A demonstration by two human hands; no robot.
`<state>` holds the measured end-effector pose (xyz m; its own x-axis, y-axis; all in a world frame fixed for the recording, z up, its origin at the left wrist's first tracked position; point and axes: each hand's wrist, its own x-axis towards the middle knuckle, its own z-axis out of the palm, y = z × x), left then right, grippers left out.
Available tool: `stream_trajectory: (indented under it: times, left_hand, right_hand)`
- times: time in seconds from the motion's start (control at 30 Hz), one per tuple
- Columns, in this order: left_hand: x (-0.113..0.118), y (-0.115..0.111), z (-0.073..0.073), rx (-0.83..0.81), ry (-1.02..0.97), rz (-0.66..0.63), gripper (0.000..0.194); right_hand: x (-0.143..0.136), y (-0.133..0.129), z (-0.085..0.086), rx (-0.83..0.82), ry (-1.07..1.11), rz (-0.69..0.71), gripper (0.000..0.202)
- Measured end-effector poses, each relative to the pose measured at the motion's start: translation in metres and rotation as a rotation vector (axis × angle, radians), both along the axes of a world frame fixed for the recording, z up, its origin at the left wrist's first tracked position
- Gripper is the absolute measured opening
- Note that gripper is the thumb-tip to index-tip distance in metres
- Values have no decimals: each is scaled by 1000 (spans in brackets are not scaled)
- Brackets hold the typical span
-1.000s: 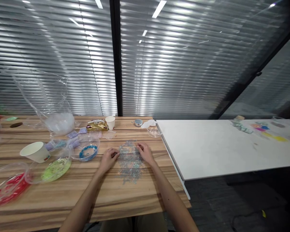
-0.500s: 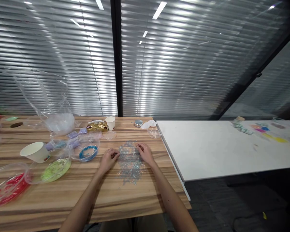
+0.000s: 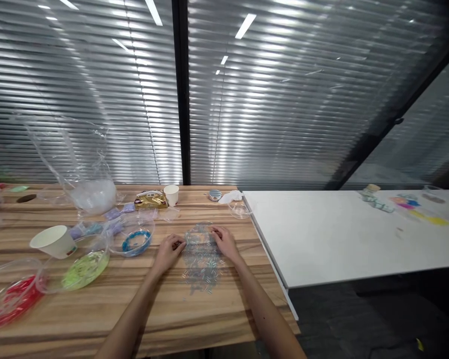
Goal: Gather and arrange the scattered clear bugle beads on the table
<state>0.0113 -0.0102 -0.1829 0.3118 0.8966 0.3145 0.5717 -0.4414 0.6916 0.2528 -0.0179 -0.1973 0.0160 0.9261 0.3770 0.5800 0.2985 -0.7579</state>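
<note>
Your two hands face each other over a loose spread of small clear tube-shaped beads (image 3: 202, 267) on the wood-grain bench (image 3: 172, 324), toward its right-hand end and straight in front of you. Your left hand (image 3: 169, 253) lies at the left edge of the spread, fingers curled and thumb drawn in near the fingertips; you leave only a small gap there at most, and I cannot tell whether anything is pinched in it. Your right hand (image 3: 226, 243) sits at the upper right edge, fingers bent inward toward the beads, and whether it grips one is too small to tell. The beads lie between your hands and run down toward you, thinning at the near end. To the left of your left hand stands a clear bowl (image 3: 133, 223) with a ring of blue beads (image 3: 136, 244) in it; nearer the left edge are yellow-green beads (image 3: 85, 270) and red beads (image 3: 15, 301), each in a clear bowl, with a paper cup (image 3: 54, 242) beside the yellow-green ones. Beyond your hands you have a gold packet (image 3: 150, 200) next to a smaller white cup (image 3: 171, 195), then a round tin (image 3: 214, 195) and a crumpled white tissue (image 3: 231, 197).
</note>
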Motion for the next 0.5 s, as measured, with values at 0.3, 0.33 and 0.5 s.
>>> stream_trajectory:
  times: [0.3, 0.33, 0.5]
  left_hand:
    - [0, 0, 1, -26, 7, 6, 22]
    - [0, -1, 2, -25, 7, 3, 22]
    - [0, -1, 1, -16, 7, -16, 24]
  right_hand:
    - [1, -1, 1, -20, -13, -12, 26]
    - [1, -1, 1, -19, -14, -13, 26]
    - [1, -3, 2, -20, -23, -13, 26]
